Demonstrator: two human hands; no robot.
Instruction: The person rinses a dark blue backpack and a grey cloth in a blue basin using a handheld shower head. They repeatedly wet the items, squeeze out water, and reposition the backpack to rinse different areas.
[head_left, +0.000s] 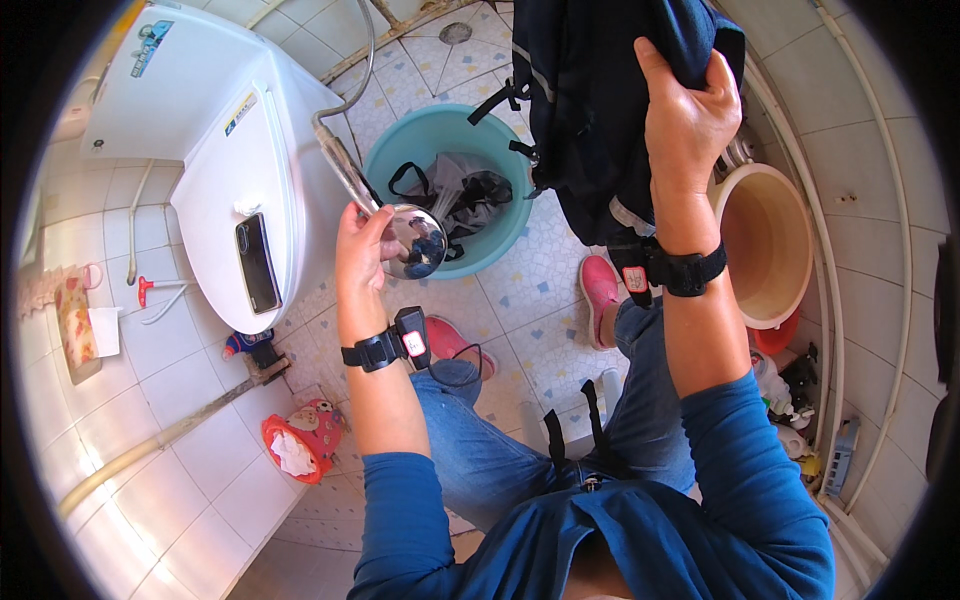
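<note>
My left hand (360, 244) is closed around the neck of a chrome handheld shower head (421, 251), with its round face hidden and its shiny back towards me. A metal hose (367, 64) runs from its handle up towards the top of the view. My right hand (690, 124) grips the dark cloth of a black backpack (581, 112), which hangs at the upper right with straps and buckles dangling. Below the shower head and beside the backpack stands a teal plastic basin (382, 139). Inside it lie black straps and a translucent plastic bag (454, 180).
A white washing machine (202, 217) with raised lid stands left, a black phone (259, 262) on it. A cream bucket (787, 247) is at the right, near several bottles (772, 386) and wall pipes. A red-rimmed waste bin (315, 442) and floor drain (455, 33) are also visible.
</note>
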